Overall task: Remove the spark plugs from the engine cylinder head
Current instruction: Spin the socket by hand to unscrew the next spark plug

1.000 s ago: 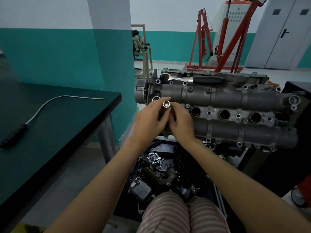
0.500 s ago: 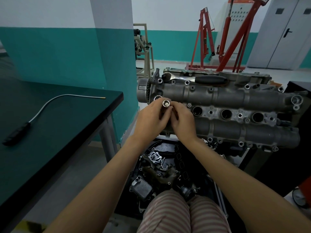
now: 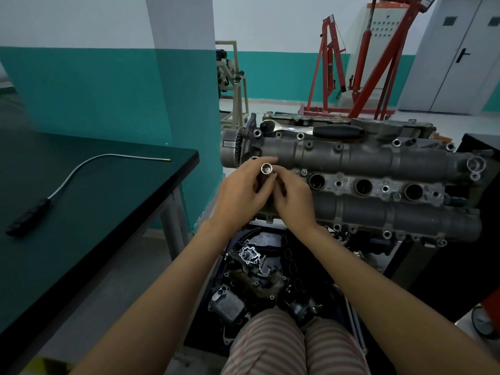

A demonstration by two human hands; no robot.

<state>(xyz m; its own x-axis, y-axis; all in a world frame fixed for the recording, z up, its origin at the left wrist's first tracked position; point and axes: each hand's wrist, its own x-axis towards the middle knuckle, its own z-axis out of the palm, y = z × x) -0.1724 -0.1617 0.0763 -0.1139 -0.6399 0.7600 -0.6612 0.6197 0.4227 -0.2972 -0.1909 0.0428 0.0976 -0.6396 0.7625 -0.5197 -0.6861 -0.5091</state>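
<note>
Both hands at the left end of the engine cylinder head [image 3: 365,163], meeting over the leftmost plug well. Left hand [image 3: 240,193] with fingers [image 3: 266,162] curled round a silver socket [image 3: 266,168], open end facing up toward the camera. Right hand [image 3: 293,198] just beside, thumb and fingers [image 3: 280,180] pinching the same socket from the right side, knuckles touching the left hand. Socket standing upright above the head's central valley; lower end hidden by the hands, so cannot tell whether seated in the well or whether a spark plug sits inside.

Three open plug wells [image 3: 364,186] in a row to the right of the hands, dark inside, contents not visible. Ratchet wrench [image 3: 311,130] with black grip lying along the far top edge of the head, well apart from both hands. Toothed gear [image 3: 238,152] at the head's left end.

Dark green worktop [image 3: 94,212] at left, carrying a flexible pickup tool [image 3: 67,180]: black handle near the front left, thin metal shaft curving to a tip near the far edge. Black tray of loose engine parts [image 3: 251,269] on the floor below the head, between the forearms. Striped trousers [image 3: 292,345] at the bottom. Red engine hoist [image 3: 359,63] and grey double doors [image 3: 460,55] in the background.
</note>
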